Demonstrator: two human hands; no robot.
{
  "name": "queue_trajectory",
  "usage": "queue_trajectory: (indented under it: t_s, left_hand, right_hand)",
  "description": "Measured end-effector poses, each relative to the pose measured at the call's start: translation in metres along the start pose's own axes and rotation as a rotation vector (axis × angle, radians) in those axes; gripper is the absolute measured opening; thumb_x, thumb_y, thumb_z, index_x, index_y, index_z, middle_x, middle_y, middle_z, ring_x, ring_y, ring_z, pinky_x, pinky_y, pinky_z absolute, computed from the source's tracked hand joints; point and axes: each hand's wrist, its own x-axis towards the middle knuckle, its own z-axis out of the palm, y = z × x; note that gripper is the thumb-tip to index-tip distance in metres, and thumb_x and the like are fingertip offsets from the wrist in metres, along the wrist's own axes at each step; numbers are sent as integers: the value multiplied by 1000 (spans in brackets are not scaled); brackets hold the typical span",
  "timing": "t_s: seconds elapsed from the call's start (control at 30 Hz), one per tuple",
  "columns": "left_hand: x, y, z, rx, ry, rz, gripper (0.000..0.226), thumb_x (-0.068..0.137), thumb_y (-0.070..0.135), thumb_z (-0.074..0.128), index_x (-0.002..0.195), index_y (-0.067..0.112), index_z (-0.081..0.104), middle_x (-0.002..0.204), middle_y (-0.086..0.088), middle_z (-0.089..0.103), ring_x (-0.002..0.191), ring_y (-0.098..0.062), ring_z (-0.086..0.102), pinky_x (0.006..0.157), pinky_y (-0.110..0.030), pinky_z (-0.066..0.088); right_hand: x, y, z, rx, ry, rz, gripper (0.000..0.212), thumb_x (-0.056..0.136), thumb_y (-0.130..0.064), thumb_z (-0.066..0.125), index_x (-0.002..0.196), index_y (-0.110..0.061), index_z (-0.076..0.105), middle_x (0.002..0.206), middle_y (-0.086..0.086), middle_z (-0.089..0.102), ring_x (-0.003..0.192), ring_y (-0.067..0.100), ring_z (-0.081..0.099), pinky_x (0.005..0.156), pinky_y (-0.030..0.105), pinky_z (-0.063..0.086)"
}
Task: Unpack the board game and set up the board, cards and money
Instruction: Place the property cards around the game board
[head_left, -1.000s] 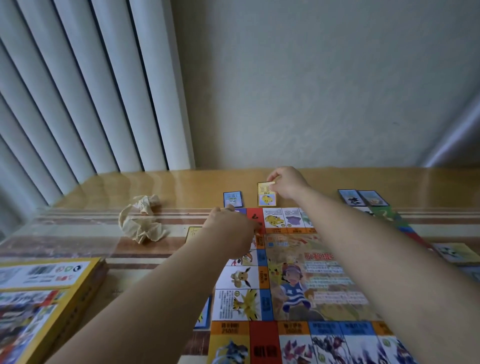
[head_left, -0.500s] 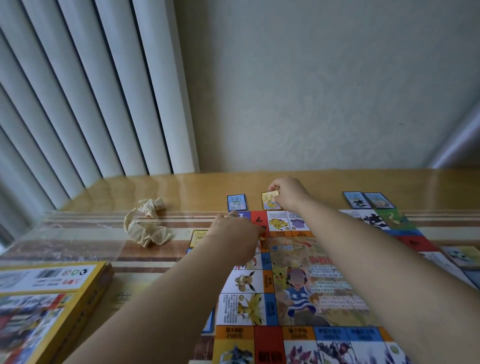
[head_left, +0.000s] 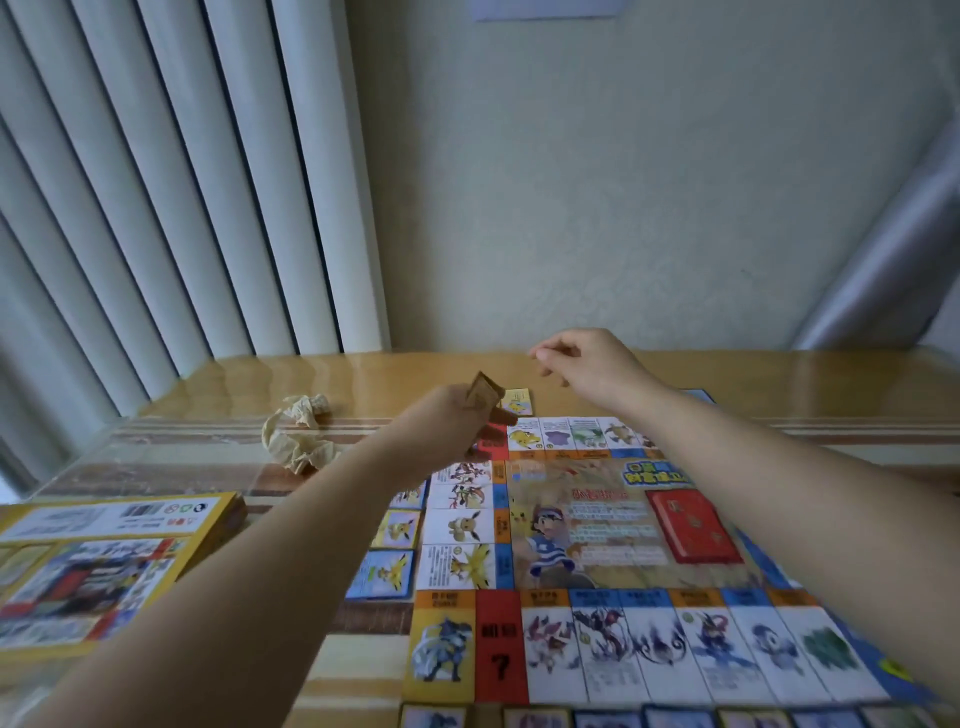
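**Cards go out at the far edge.** My left hand (head_left: 441, 434) gripped a small fan of cards (head_left: 485, 399), brown backs showing, with the fingers curled round their lower end. It was raised over the far left corner of the board (head_left: 613, 540). My right hand (head_left: 584, 366) hung in the air just right of it and further from me, fingers loosely curled, holding nothing that I could see. A yellow card (head_left: 518, 401) lay flat on the table (head_left: 779, 374), between the two hands and below them, just beyond the board's far edge.

As I judged it, the step was dealing each card to its square along that edge. To do it well, the right hand had to pinch off the top card alone, since thin glossy cards tend to cling together. It then had to lay the card square to the board's edge, close but not overlapping. The left hand needed a firm grip that did not bend the fan.

The board looked like a thin printed sheet, flat and glossy, ringed with bright rectangles. The table under it was smooth and reflective, and probably slippery for light cards. The side cards (head_left: 382, 571) lay right of my left forearm, beside the board's left edge. Left of that hand sat crumpled paper (head_left: 298, 434), soft and creased, and nearer me the flat yellow box (head_left: 104, 561).
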Motion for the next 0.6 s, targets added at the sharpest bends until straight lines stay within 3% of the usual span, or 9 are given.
queue_trajectory:
  t_s: [0.07,0.17,0.23,0.33,0.5,0.6]
  left_hand:
    - [-32,9,5,-442,-90,-44,24,98,2,40,117,1,55,106,-9,70,99,-22,67,81,-34,57]
    - [-73,17,18,-757,-173,-39,24,96,-2,41,114,-6,56,106,-13,71,90,-17,70,76,-32,59]
    - [-94,21,28,-809,-209,-31,21,94,-3,43,106,-4,60,104,-13,71,88,-16,71,73,-31,59]
    - [-118,25,42,-802,-241,-22,17,91,-5,46,94,-3,63,92,-15,72,82,-16,71,72,-31,59]
    - [-142,30,54,-792,-229,-4,15,90,3,51,99,-4,61,88,-15,71,75,-17,71,71,-29,59]
    - [-152,34,53,-892,-293,-65,38,96,26,44,111,-4,60,96,-22,69,78,-24,70,73,-33,58]
  right_hand:
    - [-29,-12,-9,103,-63,29,20,96,-25,51,99,-14,68,89,-2,66,72,5,53,71,20,42]
    - [-71,-26,-19,200,-166,79,24,92,-34,57,97,-14,69,95,11,69,79,15,54,74,31,43]
    - [-96,-37,-24,306,-248,105,25,86,-36,63,95,-13,67,85,2,71,83,19,58,80,37,47]
    - [-128,-55,-32,329,-307,103,37,67,-39,72,90,-11,63,72,-3,67,71,11,62,66,24,46]
    - [-155,-68,-37,278,-253,90,18,78,-21,73,81,-10,59,65,1,67,58,9,64,60,22,45]
    - [-165,-72,-41,295,-230,99,16,79,-16,73,78,-9,59,65,5,67,56,12,66,67,28,47]
